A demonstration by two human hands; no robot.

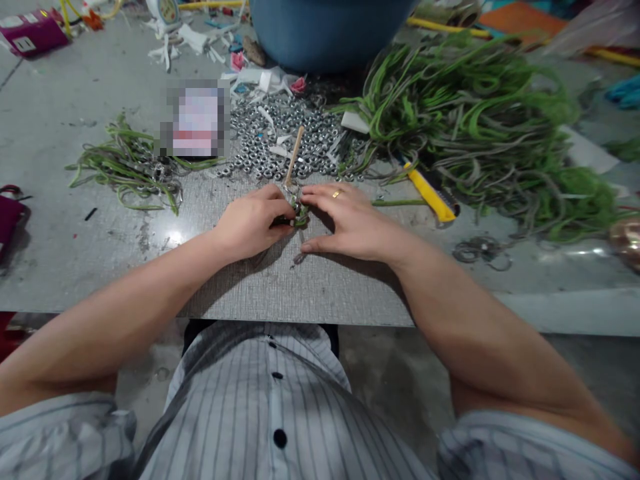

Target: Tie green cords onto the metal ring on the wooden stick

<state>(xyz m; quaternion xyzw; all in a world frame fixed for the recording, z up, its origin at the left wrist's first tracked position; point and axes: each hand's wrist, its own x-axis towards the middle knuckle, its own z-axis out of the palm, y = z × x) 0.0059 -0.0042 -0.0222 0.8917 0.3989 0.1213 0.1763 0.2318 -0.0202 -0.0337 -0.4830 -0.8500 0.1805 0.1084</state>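
My left hand (253, 223) is closed in a pinch around a green cord piece (301, 217) with small metal nuts on it, at the middle of the grey table (100, 253). My right hand (350, 223), wearing a ring, lies beside it with fingers stretched flat, fingertips touching the same cord piece. A thin wooden stick (295, 155) stands up just behind the hands. A heap of small metal nuts (280, 143) lies right beyond the stick.
A big tangle of green cords (480, 127) fills the right side, a smaller bunch (127, 167) lies at left. A yellow utility knife (431, 195) rests right of my hands. A blue tub (325, 30) stands at the back, with scraps around it.
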